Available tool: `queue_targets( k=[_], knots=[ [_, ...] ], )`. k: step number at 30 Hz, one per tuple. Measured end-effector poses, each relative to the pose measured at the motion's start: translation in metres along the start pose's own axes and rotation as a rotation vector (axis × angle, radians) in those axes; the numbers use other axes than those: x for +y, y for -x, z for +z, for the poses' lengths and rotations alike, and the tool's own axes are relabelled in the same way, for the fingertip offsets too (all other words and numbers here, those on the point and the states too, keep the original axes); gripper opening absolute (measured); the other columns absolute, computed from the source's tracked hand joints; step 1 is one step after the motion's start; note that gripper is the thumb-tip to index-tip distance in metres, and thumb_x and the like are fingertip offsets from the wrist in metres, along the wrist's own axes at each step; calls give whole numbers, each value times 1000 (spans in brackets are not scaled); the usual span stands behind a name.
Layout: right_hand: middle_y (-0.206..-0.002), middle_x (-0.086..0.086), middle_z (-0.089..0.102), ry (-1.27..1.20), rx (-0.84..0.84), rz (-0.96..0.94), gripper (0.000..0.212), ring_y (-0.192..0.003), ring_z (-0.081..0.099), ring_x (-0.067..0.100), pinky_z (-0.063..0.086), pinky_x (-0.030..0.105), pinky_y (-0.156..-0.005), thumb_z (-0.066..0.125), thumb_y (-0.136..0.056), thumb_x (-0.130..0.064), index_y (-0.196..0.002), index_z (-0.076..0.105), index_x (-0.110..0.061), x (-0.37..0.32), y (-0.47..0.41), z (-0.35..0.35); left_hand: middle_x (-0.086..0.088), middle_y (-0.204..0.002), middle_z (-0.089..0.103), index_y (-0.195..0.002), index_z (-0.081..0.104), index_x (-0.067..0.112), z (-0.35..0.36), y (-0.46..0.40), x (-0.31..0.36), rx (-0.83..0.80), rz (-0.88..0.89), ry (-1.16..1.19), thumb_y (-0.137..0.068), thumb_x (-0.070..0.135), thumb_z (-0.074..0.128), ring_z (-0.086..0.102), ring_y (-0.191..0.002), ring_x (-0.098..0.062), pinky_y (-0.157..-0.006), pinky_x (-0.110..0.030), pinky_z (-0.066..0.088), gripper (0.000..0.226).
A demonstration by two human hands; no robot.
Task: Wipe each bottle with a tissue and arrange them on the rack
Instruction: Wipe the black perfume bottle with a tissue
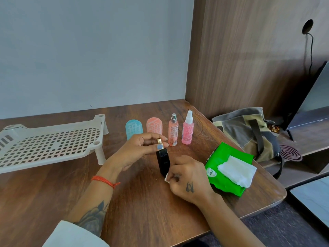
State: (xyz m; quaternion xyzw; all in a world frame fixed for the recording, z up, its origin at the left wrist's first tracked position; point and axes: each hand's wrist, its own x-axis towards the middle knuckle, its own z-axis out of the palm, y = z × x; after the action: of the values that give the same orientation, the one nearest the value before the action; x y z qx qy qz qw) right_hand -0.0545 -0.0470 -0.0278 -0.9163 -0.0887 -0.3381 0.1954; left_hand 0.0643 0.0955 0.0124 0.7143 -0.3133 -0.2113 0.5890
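While the left hand point(140, 148) pinches the gold neck of a black perfume bottle point(162, 162), thumb and fingertips curled around the cap, the right hand point(188, 177) curls around a small piece of white tissue point(166, 178) pressed against the bottle's lower end. That bottle is tall, rectangular and glossy black, with faint pale lettering on its front and a shiny gold collar at the top; it leans slightly, held just above the brown wooden surface point(142, 211) near its middle.

Behind the hands, four more containers stand upright in a row on the surface: a rounded blue bottle point(133, 129), a rounded coral bottle point(154, 126), a slim pink spray bottle with a silver nozzle point(173, 131), and a pink spray bottle with a white nozzle point(187, 130). The two rounded ones are partly hidden by the left hand.

To the left sits a white plastic rack point(49, 145) with a perforated top and short legs, bare of bottles. To the right lies a green tissue packet point(226, 184), a white tissue point(236, 171) pulled partly out of it. An orange thread point(104, 180) circles the left wrist.
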Motion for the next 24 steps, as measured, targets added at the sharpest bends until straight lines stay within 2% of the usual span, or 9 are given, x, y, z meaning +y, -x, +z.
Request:
queue_targets(
  k=[3,6,9,12,16,20,24],
  knots=[
    [-66,-8,60,18,108,55,25,-64,54,10,42,22,-47,41,-61,-19,-56,66,-20,3,0,2,0,-103,74,-111,65,16,-1,1,1,-5,12,9,-86,8,62,64,-106,-7,-86,-18,49,26],
    [-86,0,67,-66,278,89,20,-81,60,14,49,24,-67,53,-74,-11,-80,72,-13,4,-3,2,-1,-104,73,-111,64,16,0,1,2,-5,27,19,-86,8,62,65,-106,-9,-89,-21,50,27],
    [-100,1,67,-126,283,42,23,-93,61,13,50,23,-79,60,-79,-2,-97,72,-11,2,-6,2,-3,-105,73,-111,64,12,2,2,4,-10,64,27,-86,5,61,66,-105,-11,-87,-20,51,26],
    [-99,0,68,-142,223,25,28,-91,63,14,53,28,-75,66,-73,3,-95,71,-13,4,-4,5,-5,-106,73,-111,64,9,2,3,4,-15,88,36,-86,2,61,66,-105,-13,-86,-19,51,26],
    [-87,-3,69,-151,278,105,21,-79,64,13,54,31,-65,61,-67,-1,-81,71,-14,7,-3,5,-4,-106,73,-107,65,13,2,3,4,-21,91,33,-86,2,61,65,-106,-13,-88,-20,50,24],
    [-98,1,68,-178,356,110,20,-89,62,11,51,22,-76,62,-81,-5,-99,71,-10,5,-7,4,0,-104,73,-105,65,16,2,4,5,-28,84,40,-85,3,61,66,-105,-11,-87,-20,50,24],
    [-106,2,66,-116,258,20,30,-97,61,15,50,24,-82,63,-80,4,-106,69,-12,6,-7,9,-1,-109,72,-111,63,14,2,5,7,-70,86,51,-87,2,59,65,-107,-11,-85,-19,51,28]
  ],
)
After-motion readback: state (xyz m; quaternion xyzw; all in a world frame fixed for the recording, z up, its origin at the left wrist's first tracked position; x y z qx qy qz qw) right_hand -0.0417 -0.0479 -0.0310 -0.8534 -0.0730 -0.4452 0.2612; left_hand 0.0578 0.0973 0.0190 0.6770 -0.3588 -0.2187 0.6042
